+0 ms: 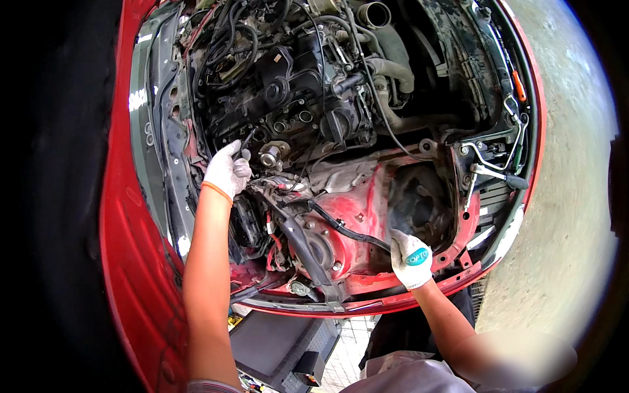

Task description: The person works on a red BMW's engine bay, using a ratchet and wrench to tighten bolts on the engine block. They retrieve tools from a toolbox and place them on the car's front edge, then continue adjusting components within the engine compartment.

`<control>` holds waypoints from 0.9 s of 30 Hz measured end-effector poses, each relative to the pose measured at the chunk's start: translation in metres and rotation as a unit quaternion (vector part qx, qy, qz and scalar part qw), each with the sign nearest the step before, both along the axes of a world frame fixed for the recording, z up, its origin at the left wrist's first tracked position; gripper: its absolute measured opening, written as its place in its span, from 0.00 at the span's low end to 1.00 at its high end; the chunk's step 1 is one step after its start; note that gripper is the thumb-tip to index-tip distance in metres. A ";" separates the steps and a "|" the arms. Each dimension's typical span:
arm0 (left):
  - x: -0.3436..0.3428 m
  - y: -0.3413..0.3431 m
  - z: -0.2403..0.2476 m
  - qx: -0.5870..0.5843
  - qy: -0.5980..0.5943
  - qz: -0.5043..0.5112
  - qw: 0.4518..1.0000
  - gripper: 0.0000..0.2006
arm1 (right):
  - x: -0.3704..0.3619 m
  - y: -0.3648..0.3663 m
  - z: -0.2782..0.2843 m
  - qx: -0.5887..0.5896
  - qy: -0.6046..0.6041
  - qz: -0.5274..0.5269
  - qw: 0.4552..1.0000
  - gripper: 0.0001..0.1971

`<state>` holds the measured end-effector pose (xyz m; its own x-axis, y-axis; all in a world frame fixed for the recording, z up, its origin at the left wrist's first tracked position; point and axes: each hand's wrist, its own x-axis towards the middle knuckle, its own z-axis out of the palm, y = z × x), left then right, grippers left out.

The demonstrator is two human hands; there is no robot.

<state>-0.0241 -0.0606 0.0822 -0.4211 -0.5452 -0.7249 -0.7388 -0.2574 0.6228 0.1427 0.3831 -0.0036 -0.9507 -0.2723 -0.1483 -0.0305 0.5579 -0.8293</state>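
Observation:
My left hand (228, 171), in a white glove with an orange cuff, is over the engine's near left side. Its fingers are bent in beside a thin dark piece (249, 137); what they hold, if anything, I cannot make out. Close by is a round metal fitting (269, 156) on the engine (288, 72). My right hand (411, 261), gloved in white with a green patch, is closed at the end of a black sheathed cable (350, 232). That cable runs left across the red inner fender (354, 206) toward the engine. The right fingertips are partly hidden.
A ratchet (491, 174), a bent metal rod (522, 131) and an orange-handled screwdriver (519, 86) lie along the bay's right edge. A black strut bar (304, 252) crosses the near side. Below the red car's edge stands a dark cart (272, 344).

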 end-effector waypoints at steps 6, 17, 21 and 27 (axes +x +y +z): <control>0.003 0.015 0.013 -0.514 -0.118 -0.502 0.686 0.22 | 0.001 0.000 0.002 -0.005 0.008 -0.003 1.000 0.09; 0.027 0.051 0.058 -0.220 0.002 -0.148 0.964 0.22 | -0.013 -0.004 -0.003 -0.314 -0.363 -0.196 0.855 0.15; 0.081 0.118 0.091 -0.040 0.079 -0.064 0.994 0.20 | -0.067 -0.022 0.020 -0.362 -0.394 -0.058 0.843 0.17; 0.126 0.171 0.103 0.046 0.042 -0.172 0.983 0.20 | -0.115 -0.061 0.032 -0.502 -0.405 -0.007 0.764 0.16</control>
<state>0.1017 0.1102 0.1853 -0.6292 -0.2930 -0.7199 -0.7396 -0.0591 0.6705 0.0282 0.3226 0.0284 -0.6611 -0.6265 -0.4128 0.7202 -0.3757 -0.5832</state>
